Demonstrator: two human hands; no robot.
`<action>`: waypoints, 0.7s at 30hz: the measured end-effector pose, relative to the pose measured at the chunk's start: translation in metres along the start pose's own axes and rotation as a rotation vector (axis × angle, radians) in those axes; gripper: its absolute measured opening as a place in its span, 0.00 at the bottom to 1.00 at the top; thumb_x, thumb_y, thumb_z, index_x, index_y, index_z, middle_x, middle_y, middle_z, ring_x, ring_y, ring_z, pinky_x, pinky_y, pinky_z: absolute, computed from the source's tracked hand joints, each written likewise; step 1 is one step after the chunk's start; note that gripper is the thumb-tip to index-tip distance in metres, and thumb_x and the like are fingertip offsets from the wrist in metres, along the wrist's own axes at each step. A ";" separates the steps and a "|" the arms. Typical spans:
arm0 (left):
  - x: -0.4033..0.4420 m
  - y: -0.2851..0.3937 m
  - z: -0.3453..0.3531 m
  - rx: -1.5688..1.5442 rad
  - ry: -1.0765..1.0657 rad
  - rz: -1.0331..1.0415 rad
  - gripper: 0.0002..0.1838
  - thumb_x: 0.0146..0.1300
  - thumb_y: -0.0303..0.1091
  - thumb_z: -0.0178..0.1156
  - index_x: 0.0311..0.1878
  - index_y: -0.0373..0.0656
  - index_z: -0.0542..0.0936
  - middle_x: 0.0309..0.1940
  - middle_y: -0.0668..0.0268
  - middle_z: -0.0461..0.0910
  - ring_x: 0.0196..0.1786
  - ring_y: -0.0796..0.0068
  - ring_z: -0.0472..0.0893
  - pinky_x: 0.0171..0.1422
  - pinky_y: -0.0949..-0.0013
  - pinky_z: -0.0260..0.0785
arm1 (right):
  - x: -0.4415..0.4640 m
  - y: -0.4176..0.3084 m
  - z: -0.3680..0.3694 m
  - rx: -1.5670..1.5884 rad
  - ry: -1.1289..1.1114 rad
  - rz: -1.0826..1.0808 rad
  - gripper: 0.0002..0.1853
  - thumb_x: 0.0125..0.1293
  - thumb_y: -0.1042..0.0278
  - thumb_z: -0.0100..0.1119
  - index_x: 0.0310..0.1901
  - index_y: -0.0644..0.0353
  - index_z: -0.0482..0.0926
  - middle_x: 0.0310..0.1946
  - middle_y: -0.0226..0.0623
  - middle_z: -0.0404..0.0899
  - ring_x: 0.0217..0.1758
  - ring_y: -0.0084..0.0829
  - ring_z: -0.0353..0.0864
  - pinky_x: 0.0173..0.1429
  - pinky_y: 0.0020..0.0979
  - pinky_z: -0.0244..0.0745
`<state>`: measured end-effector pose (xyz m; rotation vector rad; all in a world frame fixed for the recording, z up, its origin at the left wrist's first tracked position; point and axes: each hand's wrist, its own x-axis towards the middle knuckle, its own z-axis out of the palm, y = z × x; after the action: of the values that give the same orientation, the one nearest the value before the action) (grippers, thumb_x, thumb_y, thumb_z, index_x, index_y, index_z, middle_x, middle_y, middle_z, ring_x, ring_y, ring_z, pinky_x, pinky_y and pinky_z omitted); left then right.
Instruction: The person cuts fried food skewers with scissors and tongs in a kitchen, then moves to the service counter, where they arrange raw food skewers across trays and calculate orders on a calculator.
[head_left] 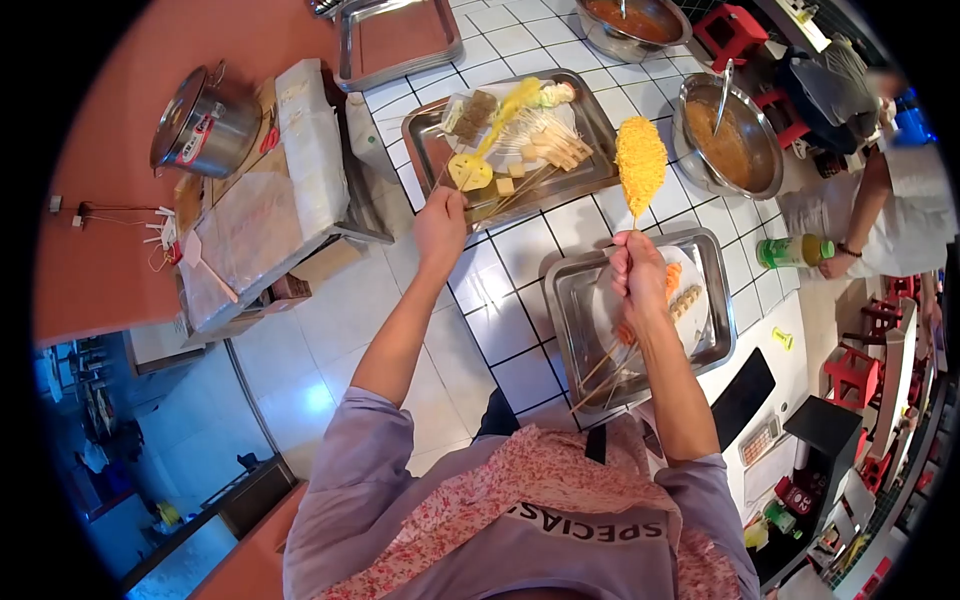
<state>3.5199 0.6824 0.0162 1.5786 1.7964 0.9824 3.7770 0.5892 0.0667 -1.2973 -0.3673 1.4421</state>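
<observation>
In my right hand (pixel 640 270), closed round its thin stick, stands an upright skewer with a long yellow crumb-coated piece (pixel 641 165). Below that hand a metal tray (pixel 553 285) holds a white plate with several orange and pale skewers (pixel 686 302), partly hidden by my forearm. My left hand (pixel 440 228) is closed at the near left edge of another metal tray (pixel 590 95), its fingers on the stick of a skewer with a yellow piece (pixel 469 172). This tray also carries dark brown squares (pixel 474 116), pale skewered pieces (pixel 552 140) and small yellow cubes (pixel 505 187).
Two steel bowls of orange-brown sauce, one near (pixel 768 150) and one far (pixel 645 45), stand on the white tiled counter (pixel 510 270). Stacked trays (pixel 400 40) lie at the back left. A pot (pixel 208 130) sits at left. Another person's hand (pixel 835 264) is by a bottle (pixel 790 251).
</observation>
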 end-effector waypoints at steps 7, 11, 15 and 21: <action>-0.005 0.008 0.017 0.303 -0.035 0.035 0.11 0.62 0.38 0.53 0.33 0.40 0.73 0.30 0.54 0.78 0.37 0.52 0.77 0.40 0.52 0.68 | -0.017 -0.003 -0.008 -0.067 0.050 -0.024 0.13 0.71 0.56 0.48 0.34 0.56 0.73 0.15 0.21 0.61 0.12 0.12 0.50 0.14 0.18 0.43; -0.018 0.013 0.020 0.439 -0.088 0.086 0.08 0.61 0.36 0.55 0.35 0.42 0.72 0.28 0.53 0.77 0.36 0.52 0.77 0.39 0.52 0.68 | -0.027 0.002 -0.015 -0.065 0.034 -0.035 0.13 0.71 0.56 0.47 0.35 0.56 0.73 0.14 0.21 0.61 0.11 0.12 0.50 0.14 0.19 0.42; -0.016 0.002 0.029 0.476 0.016 0.150 0.07 0.59 0.33 0.58 0.36 0.44 0.72 0.27 0.54 0.76 0.35 0.52 0.77 0.38 0.51 0.68 | -0.040 0.001 -0.022 -0.046 0.044 -0.004 0.12 0.71 0.55 0.47 0.35 0.54 0.72 0.14 0.22 0.60 0.10 0.14 0.49 0.12 0.20 0.42; -0.018 0.005 0.021 0.420 0.067 0.150 0.06 0.61 0.31 0.56 0.39 0.44 0.71 0.29 0.53 0.77 0.34 0.50 0.77 0.37 0.50 0.67 | -0.072 -0.004 -0.036 -0.010 0.023 -0.021 0.12 0.71 0.56 0.46 0.36 0.53 0.71 0.13 0.22 0.60 0.10 0.14 0.51 0.13 0.19 0.46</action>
<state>3.5425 0.6688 0.0074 1.9769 2.0525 0.7613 3.7942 0.5145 0.0930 -1.3135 -0.3725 1.4083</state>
